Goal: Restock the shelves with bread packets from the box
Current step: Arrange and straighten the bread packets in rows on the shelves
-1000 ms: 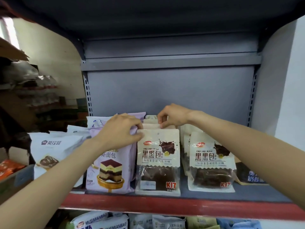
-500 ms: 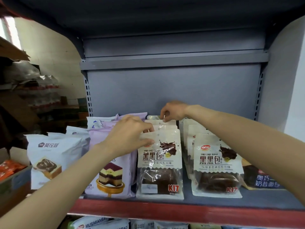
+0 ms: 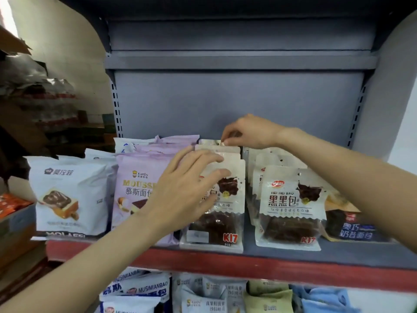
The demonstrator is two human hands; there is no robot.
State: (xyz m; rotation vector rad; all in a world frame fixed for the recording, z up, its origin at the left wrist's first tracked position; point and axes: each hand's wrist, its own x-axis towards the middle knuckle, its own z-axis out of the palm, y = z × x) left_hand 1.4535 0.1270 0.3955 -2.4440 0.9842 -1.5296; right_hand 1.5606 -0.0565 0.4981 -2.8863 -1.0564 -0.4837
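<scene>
Our shelf (image 3: 293,258) carries rows of bread packets standing upright, faces toward the front edge so labels read. Our left hand (image 3: 185,190) lies flat, fingers straight, against the front chocolate packet (image 3: 216,222), probably steadying its row. Our right hand (image 3: 248,133) pinches the top of the rear packet (image 3: 208,142) near the back edge, seemingly seating it.
</scene>
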